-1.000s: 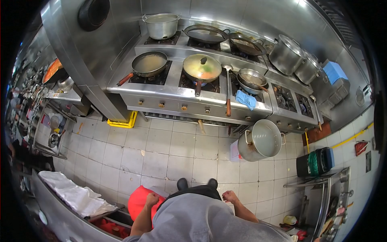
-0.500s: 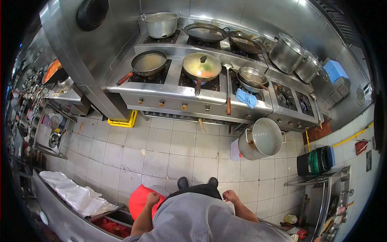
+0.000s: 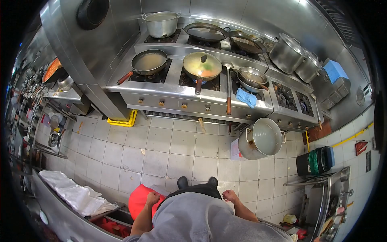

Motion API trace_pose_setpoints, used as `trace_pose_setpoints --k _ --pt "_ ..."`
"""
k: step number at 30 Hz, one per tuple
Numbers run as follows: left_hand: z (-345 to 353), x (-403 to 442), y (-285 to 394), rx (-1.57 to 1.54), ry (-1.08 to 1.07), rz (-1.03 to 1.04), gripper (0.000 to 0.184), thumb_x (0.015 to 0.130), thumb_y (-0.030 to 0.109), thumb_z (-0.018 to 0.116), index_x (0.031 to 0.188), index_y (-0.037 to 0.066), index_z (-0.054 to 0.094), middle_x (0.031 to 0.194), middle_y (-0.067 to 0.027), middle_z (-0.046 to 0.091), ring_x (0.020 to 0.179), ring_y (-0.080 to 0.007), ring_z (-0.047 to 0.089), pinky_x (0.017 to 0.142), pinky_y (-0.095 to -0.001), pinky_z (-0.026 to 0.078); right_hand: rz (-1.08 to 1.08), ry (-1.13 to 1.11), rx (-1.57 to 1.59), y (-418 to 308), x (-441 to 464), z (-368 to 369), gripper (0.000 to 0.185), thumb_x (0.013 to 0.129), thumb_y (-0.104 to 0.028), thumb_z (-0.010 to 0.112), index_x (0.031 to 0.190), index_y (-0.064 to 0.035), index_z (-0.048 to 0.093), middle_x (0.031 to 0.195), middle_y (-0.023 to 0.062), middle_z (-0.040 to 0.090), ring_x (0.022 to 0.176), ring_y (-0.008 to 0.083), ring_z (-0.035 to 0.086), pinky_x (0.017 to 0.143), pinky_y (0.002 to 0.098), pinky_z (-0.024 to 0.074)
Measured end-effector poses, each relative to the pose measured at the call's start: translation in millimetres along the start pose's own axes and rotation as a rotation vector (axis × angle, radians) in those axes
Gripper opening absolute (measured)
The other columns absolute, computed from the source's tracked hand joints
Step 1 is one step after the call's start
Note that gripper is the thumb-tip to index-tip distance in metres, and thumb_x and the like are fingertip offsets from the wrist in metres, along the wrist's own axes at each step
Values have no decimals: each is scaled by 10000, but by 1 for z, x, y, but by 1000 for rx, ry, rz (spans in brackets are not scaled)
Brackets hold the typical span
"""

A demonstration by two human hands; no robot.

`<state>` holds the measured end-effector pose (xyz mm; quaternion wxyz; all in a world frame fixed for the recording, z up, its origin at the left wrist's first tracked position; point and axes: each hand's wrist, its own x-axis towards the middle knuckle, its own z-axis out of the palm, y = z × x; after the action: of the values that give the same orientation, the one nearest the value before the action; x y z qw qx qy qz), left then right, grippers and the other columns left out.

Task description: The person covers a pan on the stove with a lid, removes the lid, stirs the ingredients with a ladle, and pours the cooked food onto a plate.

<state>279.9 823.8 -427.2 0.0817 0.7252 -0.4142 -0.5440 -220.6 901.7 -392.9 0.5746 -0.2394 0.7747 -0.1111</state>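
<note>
My left hand (image 3: 152, 198) hangs low beside my body with its fingers curled in, just over a red bag (image 3: 139, 201); whether it touches the bag I cannot tell. On my other side, my right hand (image 3: 229, 196) is loosely closed above the tiled floor, with nothing visible in it. Ahead, a lidded frying pan (image 3: 201, 66) sits over a lit burner, food showing through its glass lid. Left of it rests an uncovered frying pan (image 3: 149, 62) with pale liquid. A long-handled ladle (image 3: 228, 90) lies on the stove (image 3: 173, 99) to the right.
A large pot (image 3: 261, 139) of cloudy liquid stands before the stove. Strainers (image 3: 252, 76) and a blue cloth (image 3: 246, 98) lie at the stove's right. Tall pots (image 3: 287, 53) fill the back right. A bin (image 3: 315, 161) stands right; white cloth (image 3: 76, 193) covers the left counter.
</note>
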Motion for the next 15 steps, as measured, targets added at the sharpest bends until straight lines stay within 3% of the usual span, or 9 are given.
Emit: trace_pose_setpoints --k 15 --pt "1 -3 2 10 4 17 176 768 138 581 725 -26 628 622 -112 644 546 -170 631 533 -309 522 9 6 -11 -3 -8 0 194 844 -154 551 951 -19 641 829 95 666 711 171 644 583 312 543"
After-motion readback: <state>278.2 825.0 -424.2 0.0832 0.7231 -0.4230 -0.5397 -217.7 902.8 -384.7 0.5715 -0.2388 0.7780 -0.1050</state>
